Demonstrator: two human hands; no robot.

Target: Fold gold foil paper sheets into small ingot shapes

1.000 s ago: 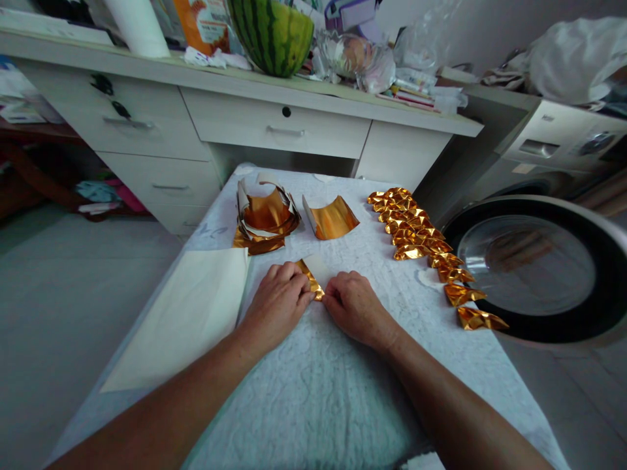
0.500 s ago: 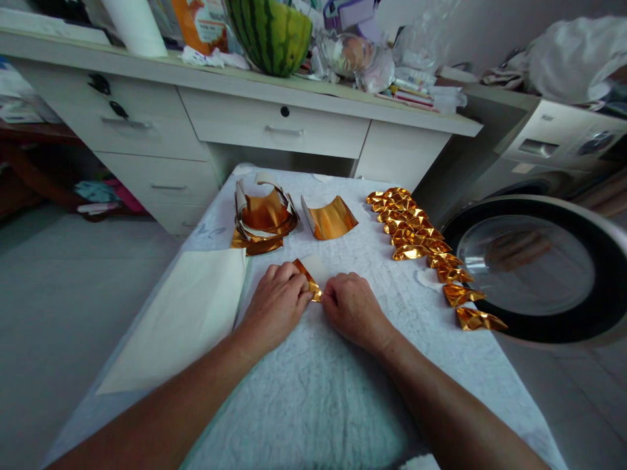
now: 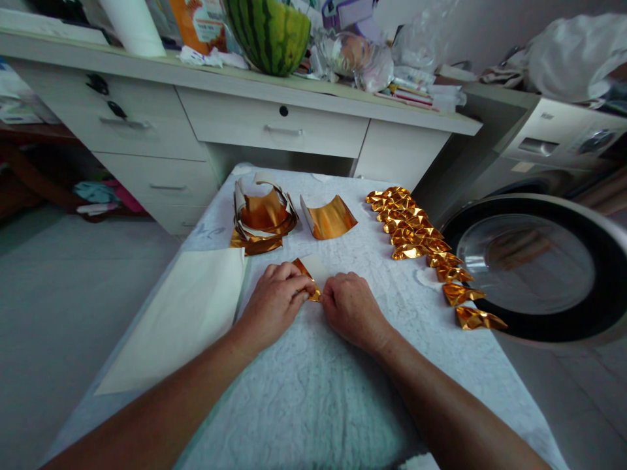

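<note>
Between my hands lies a sheet of gold foil paper [image 3: 302, 266], partly folded, with its pale side [image 3: 316, 266] showing at the upper right. My left hand [image 3: 280, 297] has its fingers closed over the sheet's left and lower part. Curled into a fist, my right hand [image 3: 353, 307] touches the sheet's lower right corner; its fingertips are mostly hidden. Beyond the hands rest one curved gold sheet [image 3: 334, 219] and a curled stack of gold sheets [image 3: 264, 212]. Folded gold foil pieces [image 3: 411, 225] line the right side.
A large off-white paper [image 3: 181, 313] lies on the left of the cloth-covered table [image 3: 304, 405]. Behind it stands a white drawer desk [image 3: 274, 124] bearing a cut watermelon [image 3: 269, 36] and plastic bags. An open washing machine door [image 3: 533, 264] sits close to the table's right edge.
My left index finger has shifted slightly right and reaches farther over the folded edge of the gold paper. My right hand stays in nearly the same place.
</note>
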